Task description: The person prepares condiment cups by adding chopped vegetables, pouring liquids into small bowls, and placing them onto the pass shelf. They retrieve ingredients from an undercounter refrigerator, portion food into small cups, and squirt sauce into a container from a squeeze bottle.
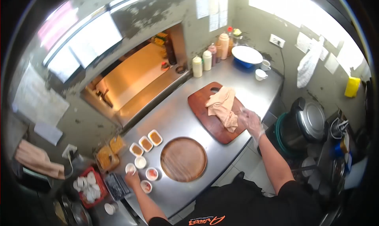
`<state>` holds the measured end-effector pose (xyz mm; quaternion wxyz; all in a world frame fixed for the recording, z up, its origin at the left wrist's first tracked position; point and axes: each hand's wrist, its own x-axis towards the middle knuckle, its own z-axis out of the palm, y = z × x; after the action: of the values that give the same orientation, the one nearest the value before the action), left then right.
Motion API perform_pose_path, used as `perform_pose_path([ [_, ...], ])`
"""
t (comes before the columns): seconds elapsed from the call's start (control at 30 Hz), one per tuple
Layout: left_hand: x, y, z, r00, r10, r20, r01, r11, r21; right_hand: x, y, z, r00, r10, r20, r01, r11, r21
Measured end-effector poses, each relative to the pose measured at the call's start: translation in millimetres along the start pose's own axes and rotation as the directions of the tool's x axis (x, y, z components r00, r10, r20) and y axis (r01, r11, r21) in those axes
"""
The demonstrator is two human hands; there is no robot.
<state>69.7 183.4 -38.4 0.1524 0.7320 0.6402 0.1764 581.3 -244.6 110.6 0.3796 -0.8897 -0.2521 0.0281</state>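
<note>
My left hand (133,179) is closed on the rim of a small white cup (130,168) at the left of the steel counter. Near it stand more small cups: one with white contents (140,162) and two with reddish contents, such as this cup (151,174). My right hand (252,121), in a clear plastic glove, is open at the right edge of a brown cutting board (201,103). Beside its fingers a crumpled peach cloth (222,105) lies on the board; whether they touch is unclear. A round wooden plate (183,159) rests between both hands.
Three white dishes of brown sauce (146,143) line up behind the plate. Squeeze bottles (197,66) and a blue-and-white bowl (246,56) stand along the wall. A red basket of cups (90,186) is at left, a large lidded pot (308,115) at right.
</note>
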Motion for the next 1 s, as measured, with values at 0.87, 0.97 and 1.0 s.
perform_pose_path([
  [0.87, -456, 667, 159, 0.139, 0.982, 0.128, -0.492, 0.181, -0.852, -239, 355, -344, 0.493, 0.635, -0.595, -0.6, 0.743, 0.295],
  [0.97, -501, 708, 193, 0.113, 0.993, 0.023, -0.323, 0.058, -0.945, -294, 405, -381, 0.271, 0.665, -0.696, -0.608, 0.679, 0.411],
  [1.0, -513, 724, 199, 0.065, 0.998, -0.014, -0.314, 0.007, -0.95, -312, 422, -389, 0.199, 0.662, -0.723, -0.58, 0.674, 0.458],
])
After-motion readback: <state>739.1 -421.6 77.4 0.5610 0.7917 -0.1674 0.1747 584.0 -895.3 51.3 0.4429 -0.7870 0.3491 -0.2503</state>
